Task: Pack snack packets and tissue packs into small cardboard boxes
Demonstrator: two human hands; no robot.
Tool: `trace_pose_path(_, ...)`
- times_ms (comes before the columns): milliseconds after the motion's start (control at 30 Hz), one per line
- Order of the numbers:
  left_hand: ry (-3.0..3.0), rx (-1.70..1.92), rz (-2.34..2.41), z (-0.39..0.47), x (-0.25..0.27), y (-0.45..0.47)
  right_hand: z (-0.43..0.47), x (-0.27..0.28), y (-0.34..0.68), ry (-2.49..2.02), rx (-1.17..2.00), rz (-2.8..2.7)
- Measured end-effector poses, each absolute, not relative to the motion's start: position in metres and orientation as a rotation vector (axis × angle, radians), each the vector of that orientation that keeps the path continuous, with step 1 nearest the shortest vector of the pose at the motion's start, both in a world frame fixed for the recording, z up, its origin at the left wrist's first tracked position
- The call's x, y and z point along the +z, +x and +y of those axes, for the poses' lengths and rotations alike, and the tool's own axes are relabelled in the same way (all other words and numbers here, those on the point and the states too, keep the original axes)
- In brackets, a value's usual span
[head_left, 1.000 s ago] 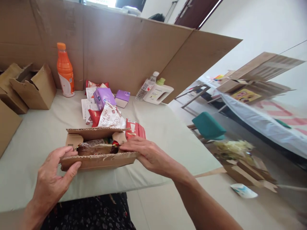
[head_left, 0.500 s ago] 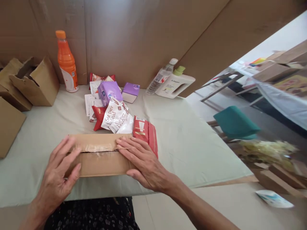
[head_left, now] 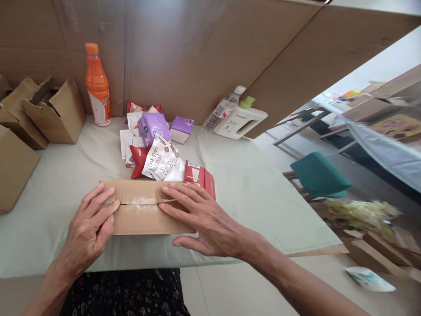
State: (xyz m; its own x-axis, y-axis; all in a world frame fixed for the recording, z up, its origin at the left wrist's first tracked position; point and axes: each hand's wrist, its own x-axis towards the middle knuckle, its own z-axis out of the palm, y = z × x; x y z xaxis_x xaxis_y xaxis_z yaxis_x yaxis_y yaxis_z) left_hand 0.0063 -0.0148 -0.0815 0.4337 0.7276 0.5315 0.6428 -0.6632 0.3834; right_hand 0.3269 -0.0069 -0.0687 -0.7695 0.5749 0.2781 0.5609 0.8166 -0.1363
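The fingers [head_left: 176, 199] of the right hand [head_left: 210, 226] are spread, those of the left hand [head_left: 86, 229] lie loosely together; both hands rest on the closed cardboard box [head_left: 141, 220], on the tabletop [head_left: 253, 188] near white Su-per Meal pouches [head_left: 159, 160].

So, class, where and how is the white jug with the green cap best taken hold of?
Probably by its handle, coming from the right: the handle slants down that side, with an opening to grip through, while a clear bottle stands close on the left of the jug. The right hand, now on the box, is nearer.
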Motion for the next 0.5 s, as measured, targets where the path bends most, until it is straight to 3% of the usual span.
trace_pose_path(500,2.625,1.116,1.144,-0.012,-0.087,-0.011,0.001,-0.045,0.300,-0.998,0.253,-2.932)
